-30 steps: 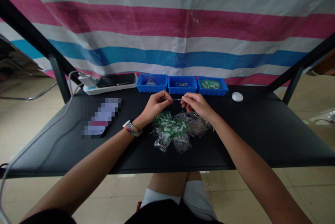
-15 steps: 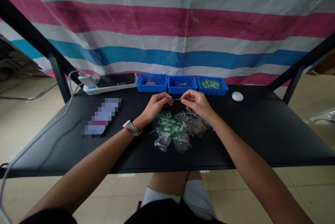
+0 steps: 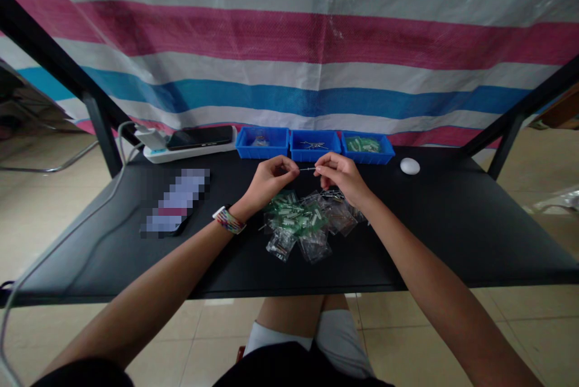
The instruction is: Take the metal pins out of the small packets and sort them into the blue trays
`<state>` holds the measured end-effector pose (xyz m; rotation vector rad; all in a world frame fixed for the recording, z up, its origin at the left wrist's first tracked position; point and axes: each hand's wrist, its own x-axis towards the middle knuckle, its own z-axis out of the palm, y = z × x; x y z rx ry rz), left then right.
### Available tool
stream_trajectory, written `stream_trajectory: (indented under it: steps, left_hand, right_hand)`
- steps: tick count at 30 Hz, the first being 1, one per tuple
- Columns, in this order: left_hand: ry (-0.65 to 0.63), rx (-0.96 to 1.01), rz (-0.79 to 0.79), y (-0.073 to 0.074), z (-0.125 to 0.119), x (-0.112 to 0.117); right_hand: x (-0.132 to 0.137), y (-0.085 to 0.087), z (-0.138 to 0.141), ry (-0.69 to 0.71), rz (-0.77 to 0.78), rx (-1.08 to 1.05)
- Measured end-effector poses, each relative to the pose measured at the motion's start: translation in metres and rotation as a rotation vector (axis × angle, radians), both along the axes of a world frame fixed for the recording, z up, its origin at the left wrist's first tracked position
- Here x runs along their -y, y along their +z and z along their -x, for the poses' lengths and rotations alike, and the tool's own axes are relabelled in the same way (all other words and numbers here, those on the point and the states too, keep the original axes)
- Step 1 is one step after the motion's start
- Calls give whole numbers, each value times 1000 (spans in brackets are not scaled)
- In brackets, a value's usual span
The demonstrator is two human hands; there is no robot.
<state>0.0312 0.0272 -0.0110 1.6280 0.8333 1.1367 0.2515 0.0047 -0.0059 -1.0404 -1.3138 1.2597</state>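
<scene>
My left hand (image 3: 268, 183) and my right hand (image 3: 341, 177) meet above the middle of the black table (image 3: 452, 236). Both are pinched on the ends of a thin metal pin (image 3: 307, 169) held level between them. Just below the hands lies a heap of small clear bags (image 3: 305, 224), some holding green parts, some holding brownish parts. A striped band sits on my left wrist (image 3: 228, 220).
Three blue bins (image 3: 314, 146) line the table's back edge, the right one holding green parts. A white power strip with a phone on it (image 3: 194, 143) sits back left, its cable running off the left edge. A white oval object (image 3: 409, 166) lies back right. A blurred flat item (image 3: 176, 203) rests at left.
Both hands, still pinching the pin, have risen slightly toward the bins. Nothing else has moved.
</scene>
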Motion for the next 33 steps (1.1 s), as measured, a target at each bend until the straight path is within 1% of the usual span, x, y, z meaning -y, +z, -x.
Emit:
stream_trajectory:
  steps: [6,10,12,14,16,18,20,23,24,25,27,29,30,31,33]
  left_hand:
    - [-5,9,0,1,-1,1]
    - [-10,13,0,1,-2,1]
    - [-10,19,7,2,-1,1]
    - [-13,26,22,3,0,2]
    - [-14,33,39,5,1,3]
    - [-15,38,54,7,1,3]
    - [-15,46,62,7,2,4]
    - [-16,46,67,8,1,3]
    - [-15,43,68,8,1,4]
    - [-15,39,69,8,1,4]
    - [-17,30,73,9,1,4]
    - [-18,19,75,9,1,5]
    - [-17,15,74,9,1,5]
    - [-17,13,72,9,1,5]
    - [-20,15,70,9,1,5]
  right_hand:
    - [1,0,2,-7,30,-17]
    - [2,-1,3,-30,3,-14]
    - [-2,-1,2,-58,-28,2]
    - [-10,0,-2,-141,-93,18]
    - [-21,-1,-7,-270,-180,40]
    - [-30,-2,-14,-367,-235,106]
    - [-35,-4,-22,-422,-266,215]
    - [-34,-5,-33,-479,-362,400]
    - [-32,-5,-37,-462,-391,452]
    - [-29,-5,-40,-408,-405,500]
    - [-24,-3,-45,-210,-379,584]
    - [-20,-1,-48,20,-318,670]
    - [-18,0,-49,109,-288,707]
    - [-16,-1,-49,168,-265,735]
    - [-14,-2,-48,218,-241,763]
